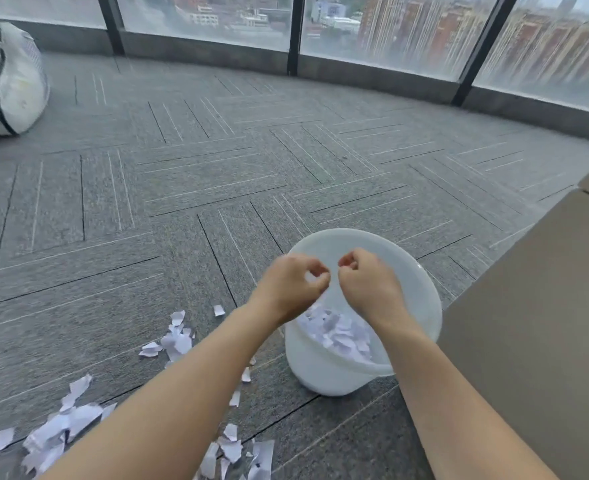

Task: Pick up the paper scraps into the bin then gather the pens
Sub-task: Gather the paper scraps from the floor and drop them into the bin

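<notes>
A white plastic bin stands on the grey carpet, holding a heap of torn paper scraps. Both my hands hover over its opening, almost touching each other. My left hand has its fingers curled, and a small white bit of paper shows inside them. My right hand is curled with thumb and fingertips pinched together, and I see nothing in it. More paper scraps lie on the floor left of the bin and near the bottom left. No pens are in view.
A brown cardboard box stands close to the right of the bin. A large white bag lies at the far left. Floor-to-ceiling windows with a low sill curve around the back.
</notes>
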